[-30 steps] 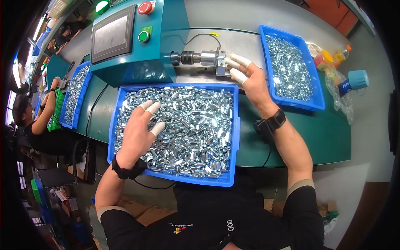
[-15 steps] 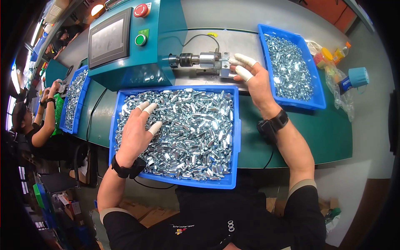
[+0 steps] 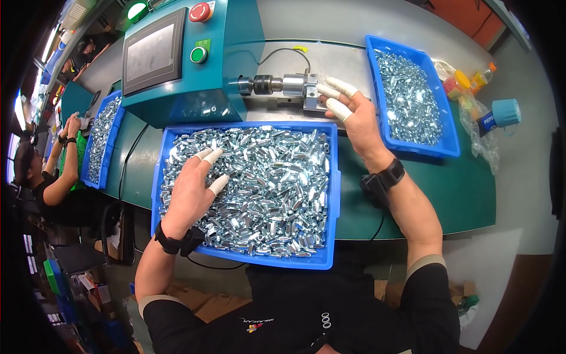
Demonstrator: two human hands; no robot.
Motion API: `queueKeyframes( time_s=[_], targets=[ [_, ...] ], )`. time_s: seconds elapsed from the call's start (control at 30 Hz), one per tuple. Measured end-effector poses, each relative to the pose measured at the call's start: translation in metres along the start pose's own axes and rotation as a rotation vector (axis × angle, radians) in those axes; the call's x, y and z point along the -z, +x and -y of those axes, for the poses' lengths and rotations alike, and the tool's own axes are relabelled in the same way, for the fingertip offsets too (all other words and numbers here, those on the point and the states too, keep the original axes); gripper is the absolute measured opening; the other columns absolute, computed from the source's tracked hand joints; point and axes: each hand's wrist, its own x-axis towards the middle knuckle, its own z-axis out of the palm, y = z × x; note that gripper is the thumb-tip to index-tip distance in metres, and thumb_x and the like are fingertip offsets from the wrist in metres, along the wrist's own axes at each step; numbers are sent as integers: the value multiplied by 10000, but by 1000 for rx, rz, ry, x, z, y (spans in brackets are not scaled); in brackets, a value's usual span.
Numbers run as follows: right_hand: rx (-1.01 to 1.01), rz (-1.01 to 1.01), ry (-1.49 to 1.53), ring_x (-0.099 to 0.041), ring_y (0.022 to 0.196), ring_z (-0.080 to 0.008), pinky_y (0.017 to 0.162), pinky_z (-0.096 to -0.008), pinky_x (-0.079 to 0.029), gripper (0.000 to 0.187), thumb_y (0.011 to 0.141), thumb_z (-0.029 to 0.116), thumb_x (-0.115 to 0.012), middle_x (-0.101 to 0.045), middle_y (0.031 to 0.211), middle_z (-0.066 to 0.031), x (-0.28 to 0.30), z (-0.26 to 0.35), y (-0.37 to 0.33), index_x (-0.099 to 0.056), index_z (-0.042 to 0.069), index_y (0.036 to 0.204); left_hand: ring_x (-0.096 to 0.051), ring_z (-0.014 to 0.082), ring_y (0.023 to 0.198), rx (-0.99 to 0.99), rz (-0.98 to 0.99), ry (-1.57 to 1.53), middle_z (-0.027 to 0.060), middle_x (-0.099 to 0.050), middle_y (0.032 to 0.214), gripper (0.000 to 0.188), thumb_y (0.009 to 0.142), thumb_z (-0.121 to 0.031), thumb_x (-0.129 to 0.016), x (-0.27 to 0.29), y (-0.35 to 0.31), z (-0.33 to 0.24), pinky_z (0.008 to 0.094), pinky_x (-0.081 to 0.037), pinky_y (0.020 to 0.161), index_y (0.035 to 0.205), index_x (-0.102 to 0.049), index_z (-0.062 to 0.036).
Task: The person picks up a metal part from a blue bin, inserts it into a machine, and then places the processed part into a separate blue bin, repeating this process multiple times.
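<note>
My left hand (image 3: 190,192), with pale finger cots on thumb and fingers, rests spread on small shiny hexagonal metal pieces (image 3: 277,194). They heap up inside a blue tray (image 3: 335,218) in front of me. My right hand (image 3: 361,121), also wearing finger cots, is beside the metal fixture (image 3: 311,91) at the end of the machine's spindle (image 3: 268,85). Its thumb is apart from the fingers, and I see nothing between them. The fingertips are close to the fixture's right side; whether they touch it I cannot tell.
A teal machine (image 3: 236,53) carries a screen (image 3: 154,56), red stop button (image 3: 199,12), green button (image 3: 198,55) and green-lit lamp (image 3: 137,12). More pieces fill a right blue tray (image 3: 455,133). Beyond are a bottle (image 3: 483,76) and blue cup (image 3: 506,111). A co-worker (image 3: 59,183) sits left.
The lamp on the machine has turned from orange-white to green. My right hand has shifted slightly left and its fingers have spread a little. My left hand stays on the pieces.
</note>
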Motion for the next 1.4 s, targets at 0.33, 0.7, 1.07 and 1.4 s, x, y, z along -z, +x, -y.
queueKeyframes(
  time_s=[0.33, 0.7, 1.07, 1.4],
  targets=[
    [17, 44, -34, -699, 1195, -127, 905, -224, -561, 521, 1065, 133, -665, -720, 1440, -92, 2, 1, 3, -553, 35, 1564, -587, 411, 1387, 2, 36, -12, 219, -630, 1491, 553, 984, -197, -783, 3, 3, -1, 458, -471, 1170, 1500, -621, -79],
    [-17, 4, 7, -713, 1154, -140, 882, -236, -569, 503, 1066, 140, -661, -729, 1416, -109, 5, 5, 6, -570, 31, 1549, -619, 423, 1311, -47, -11, -24, 230, -652, 1421, 513, 987, -156, -766, -3, 4, -8, 454, -493, 1126, 1477, -637, -75],
    [15, -101, -87, -732, 1052, -148, 818, -258, -576, 480, 1055, 144, -680, -760, 1268, -106, 23, 3, 9, -610, 25, 1515, -647, 398, 1134, -218, 17, 79, 199, -684, 1219, 453, 938, -64, -732, -32, 16, -38, 489, -538, 978, 1387, -676, -37],
    [-46, -62, -730, -766, 973, -223, 854, -344, -585, 609, 1011, 337, -762, -800, 1070, -175, 6, 30, 30, -620, -29, 1478, -663, 406, 1124, -372, 145, -150, 198, -670, 1316, 526, 964, -121, -736, -42, 18, -101, 474, -556, 976, 1473, -615, -68]
  ],
)
